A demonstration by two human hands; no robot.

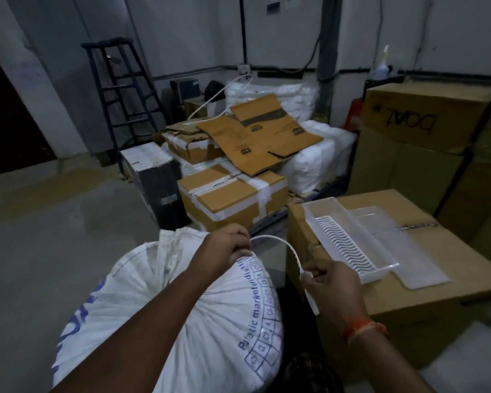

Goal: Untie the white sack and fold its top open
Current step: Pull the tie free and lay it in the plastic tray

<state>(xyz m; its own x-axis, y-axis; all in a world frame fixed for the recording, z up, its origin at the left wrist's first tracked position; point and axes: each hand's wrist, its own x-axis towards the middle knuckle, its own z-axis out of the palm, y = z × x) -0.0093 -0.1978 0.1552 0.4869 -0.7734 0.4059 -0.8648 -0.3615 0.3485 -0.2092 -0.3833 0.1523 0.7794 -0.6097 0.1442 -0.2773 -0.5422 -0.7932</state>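
left hand (229, 245): closed on white strap (278, 241) at white sack (170, 302) top | right hand (330, 282): pinching the strap's other part

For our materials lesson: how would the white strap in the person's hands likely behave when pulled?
The white strap arches smoothly between left hand and right hand, so it is probably springy, not limp. It looks thin and flat, so likely light.

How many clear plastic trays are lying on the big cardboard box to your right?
2: a ribbed tray lying across the cardboard box, and a flatter tray partly under it toward the far side. More could be hidden beneath.
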